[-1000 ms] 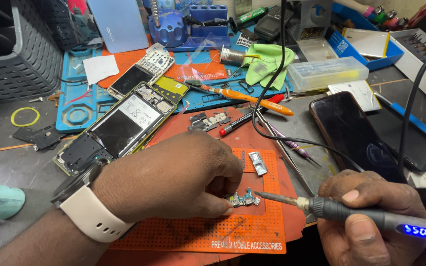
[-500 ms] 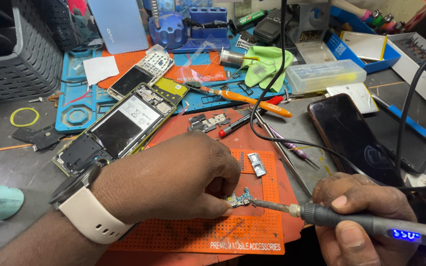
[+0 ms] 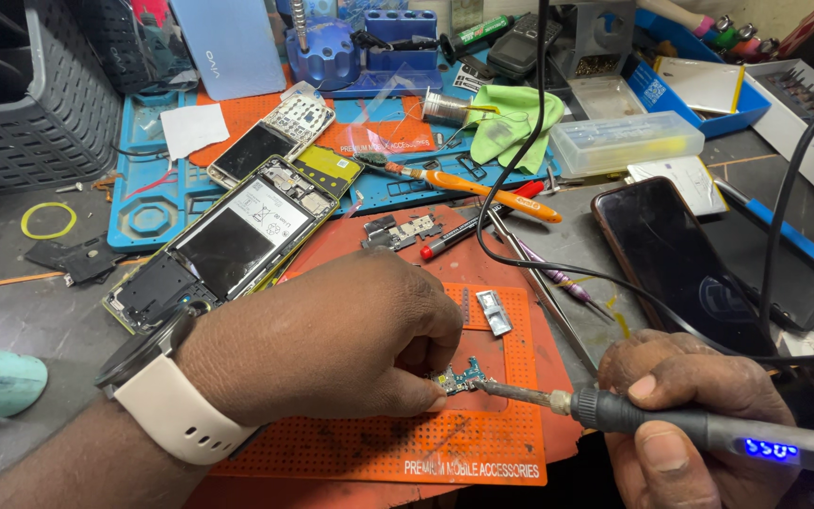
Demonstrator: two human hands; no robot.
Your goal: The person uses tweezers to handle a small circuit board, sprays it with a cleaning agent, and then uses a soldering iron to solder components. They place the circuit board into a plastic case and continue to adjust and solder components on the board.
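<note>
Orange silicone, pocked with holes, fills the near middle of the table: on this work mat (image 3: 482,443) my left hand (image 3: 332,344) presses a small green circuit board (image 3: 461,379) flat, fingertips closed on its left end, a pale watch strap (image 3: 176,415) on the wrist. From the right, my right hand (image 3: 690,415) is wrapped tight around a dark soldering iron (image 3: 708,429) with a blue lit display near its rear; the iron's long axis runs almost level, left to right, and its tip touches the board's right edge. The board thus lies left of the iron grip and just right of the holding fingers, pinched between the two hands, with the left hand the nearer. I cannot tell whether the tip rests on a pad or beside one. A small silver shield (image 3: 494,312) lies on the mat just beyond the board, tweezers (image 3: 539,283) slant past it toward the far side, and an opened phone (image 3: 228,240) sits toward the far left. A dark phone (image 3: 680,264) lies face up toward the right edge, with the iron's black cable (image 3: 520,160) looping across the table's middle. Room for moving is tight: open mat shows only along the near edge, below the iron's shaft.
</note>
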